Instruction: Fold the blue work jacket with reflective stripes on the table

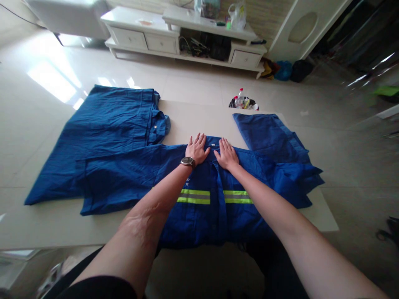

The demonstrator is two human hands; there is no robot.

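A blue work jacket (199, 220) with yellow-green and grey reflective bands lies spread front side up across the table, its collar at the far side and its sleeves out to both sides. My left hand (198, 150), with a watch on the wrist, rests flat on the jacket just left of the collar, fingers spread. On the right of the collar my right hand (226, 154) also lies flat, fingers stretched out. A small white label shows between the hands. The lower hem hangs over the near table edge.
Blue garments (106, 120) lie at the left, partly under the jacket's sleeve. Another folded blue garment (268, 135) is at the right. Both rest on the pale table (193, 114). Beyond stand a bin with bottles (244, 103) and a white TV cabinet (162, 43).
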